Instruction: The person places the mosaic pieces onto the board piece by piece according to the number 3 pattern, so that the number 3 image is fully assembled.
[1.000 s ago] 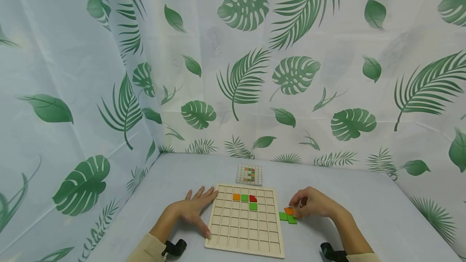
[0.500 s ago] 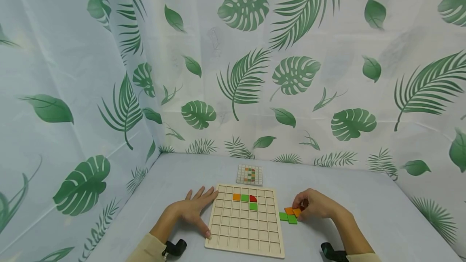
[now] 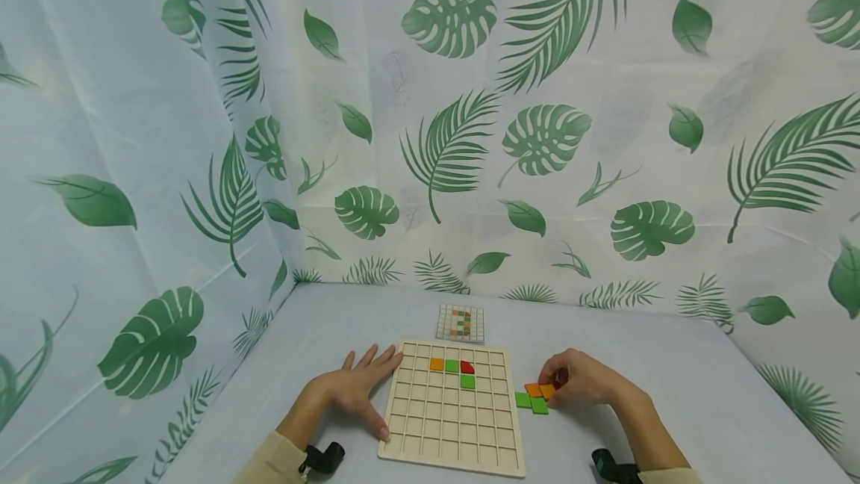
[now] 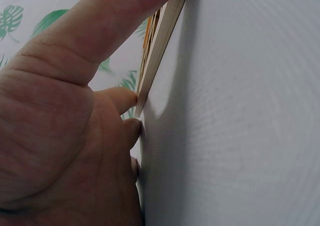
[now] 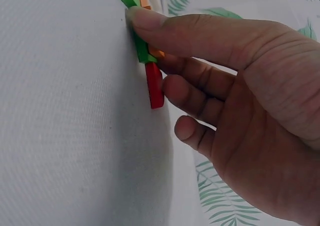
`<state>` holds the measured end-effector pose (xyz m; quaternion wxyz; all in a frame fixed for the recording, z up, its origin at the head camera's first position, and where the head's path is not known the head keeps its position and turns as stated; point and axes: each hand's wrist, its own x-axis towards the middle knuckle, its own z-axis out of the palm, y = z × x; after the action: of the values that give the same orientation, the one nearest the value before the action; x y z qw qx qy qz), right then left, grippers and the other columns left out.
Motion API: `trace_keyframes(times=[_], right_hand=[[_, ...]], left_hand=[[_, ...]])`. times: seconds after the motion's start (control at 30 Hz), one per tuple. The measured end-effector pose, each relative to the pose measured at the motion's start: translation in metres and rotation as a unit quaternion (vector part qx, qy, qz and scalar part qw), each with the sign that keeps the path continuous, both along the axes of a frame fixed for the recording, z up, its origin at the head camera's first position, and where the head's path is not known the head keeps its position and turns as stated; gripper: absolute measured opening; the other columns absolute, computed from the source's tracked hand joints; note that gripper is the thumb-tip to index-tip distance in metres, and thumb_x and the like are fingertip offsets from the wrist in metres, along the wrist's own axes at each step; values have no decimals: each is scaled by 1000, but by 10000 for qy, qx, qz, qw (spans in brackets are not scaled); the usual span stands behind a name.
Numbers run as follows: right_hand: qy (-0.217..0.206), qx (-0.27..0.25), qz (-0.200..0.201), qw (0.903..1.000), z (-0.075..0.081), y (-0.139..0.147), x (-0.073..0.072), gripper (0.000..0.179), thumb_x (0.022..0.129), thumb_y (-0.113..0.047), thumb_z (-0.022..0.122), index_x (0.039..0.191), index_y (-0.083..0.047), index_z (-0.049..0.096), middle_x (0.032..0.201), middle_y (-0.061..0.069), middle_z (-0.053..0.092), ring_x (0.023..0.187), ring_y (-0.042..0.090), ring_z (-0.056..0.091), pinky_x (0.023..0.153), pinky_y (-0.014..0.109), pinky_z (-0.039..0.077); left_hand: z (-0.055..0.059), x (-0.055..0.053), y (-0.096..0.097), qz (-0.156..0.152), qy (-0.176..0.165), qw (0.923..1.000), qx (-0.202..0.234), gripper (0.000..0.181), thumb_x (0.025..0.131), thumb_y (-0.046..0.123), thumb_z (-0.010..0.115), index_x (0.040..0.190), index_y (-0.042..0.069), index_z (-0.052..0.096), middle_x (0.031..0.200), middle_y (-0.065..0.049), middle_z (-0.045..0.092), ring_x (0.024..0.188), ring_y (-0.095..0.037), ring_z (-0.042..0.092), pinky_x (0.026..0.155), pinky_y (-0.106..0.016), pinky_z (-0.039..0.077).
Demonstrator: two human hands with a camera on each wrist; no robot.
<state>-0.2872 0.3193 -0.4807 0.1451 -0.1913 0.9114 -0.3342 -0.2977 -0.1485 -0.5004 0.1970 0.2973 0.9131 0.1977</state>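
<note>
My left hand [image 3: 352, 391] lies with spread fingers against the left side of a pale wooden grid board [image 3: 443, 424]; its thumb touches the near-left corner. Set in the board are an orange tile [image 3: 437, 364], two green tiles [image 3: 452, 366] and a red tile with one rounded corner [image 3: 466, 367]. Right of the board, thumb and index finger of my right hand [image 3: 583, 378] pinch a loose orange tile [image 3: 547, 392] low over the table. Beside it lie another orange tile and loose green tiles [image 3: 540, 405]. A red piece [image 5: 154, 86] shows below the fingers in the right wrist view.
Behind the board lies a small card [image 3: 460, 323] printed with a grid and coloured squares. The pale table [image 3: 376, 312] meets leaf-patterned curtains [image 3: 571, 245] at the back and left. Dark camera mounts [image 3: 325, 458] sit at both wrists.
My right hand has shifted slightly right, uncovering the second orange tile between its fingertips. Over the last half second it has barely moved. My left hand has stayed in place.
</note>
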Motion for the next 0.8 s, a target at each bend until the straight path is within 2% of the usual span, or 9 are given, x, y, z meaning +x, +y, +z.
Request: trace_keyframes(times=[0.27, 0.43, 0.53, 0.8], right_hand=[[219, 12, -192, 9996, 2, 0, 0, 24, 75, -11, 91, 95, -10, 77, 87, 1, 68, 78, 20, 56, 63, 27, 48], [329, -75, -138, 9993, 2, -1, -2, 22, 81, -15, 89, 99, -10, 77, 85, 0, 67, 69, 16, 57, 55, 26, 49], [512, -18, -152, 9986, 2, -2, -2, 21, 85, -19, 86, 102, -11, 79, 86, -2, 68, 69, 15, 57, 56, 25, 49], [788, 68, -766, 9939, 1, -8, -1, 28, 86, -19, 84, 112, -10, 80, 87, -2, 66, 80, 18, 55, 58, 26, 48]], left_hand=[[2, 0, 1, 10, 7, 10000, 4, 136, 66, 63, 92, 169, 21, 12, 177, -9, 3, 162, -42, -5, 123, -74, -5], [3, 1, 1, 7, -4, 10000, 2, 136, 66, 63, 92, 169, 21, 13, 177, -9, 3, 162, -43, -5, 123, -75, -4], [4, 2, 1, 5, -21, 10000, 6, 137, 66, 63, 92, 169, 20, 13, 177, -10, 3, 162, -43, -5, 123, -75, -5], [3, 1, 1, -11, -3, 10000, -23, 136, 66, 62, 91, 169, 20, 13, 177, -9, 4, 162, -43, -5, 123, -75, -4]])
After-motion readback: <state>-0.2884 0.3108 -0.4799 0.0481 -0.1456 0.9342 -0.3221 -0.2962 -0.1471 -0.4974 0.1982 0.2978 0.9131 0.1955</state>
